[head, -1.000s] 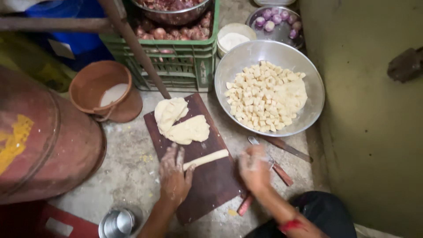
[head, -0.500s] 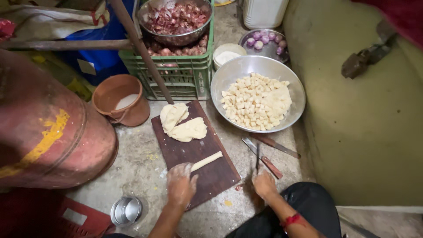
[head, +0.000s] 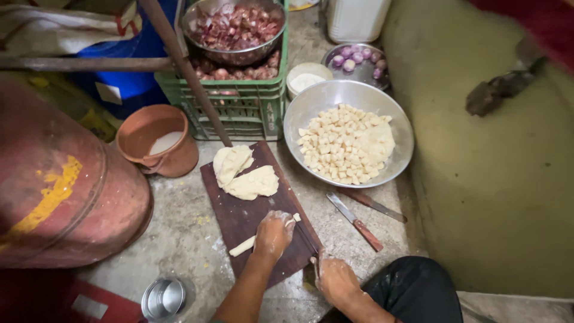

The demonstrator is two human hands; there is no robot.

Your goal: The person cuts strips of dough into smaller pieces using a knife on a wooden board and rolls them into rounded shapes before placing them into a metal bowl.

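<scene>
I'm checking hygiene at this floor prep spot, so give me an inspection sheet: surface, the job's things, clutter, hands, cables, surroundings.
Surface: stained grey concrete floor, with a dark wooden cutting board lying on it.
Job's things: thin pale dough strip and two flat dough pieces on the board; wide steel bowl of cut dough cubes.
Clutter: two wooden-handled knives beside the board; small steel cup; terracotta pot.
Hands: floury left hand presses the strip; right hand at the board's edge, seemingly holding a blade.
Cables: nothing seen.
Surroundings: red gas cylinder; green plastic crate with a steel bowl of chopped red onion; green wall.
</scene>
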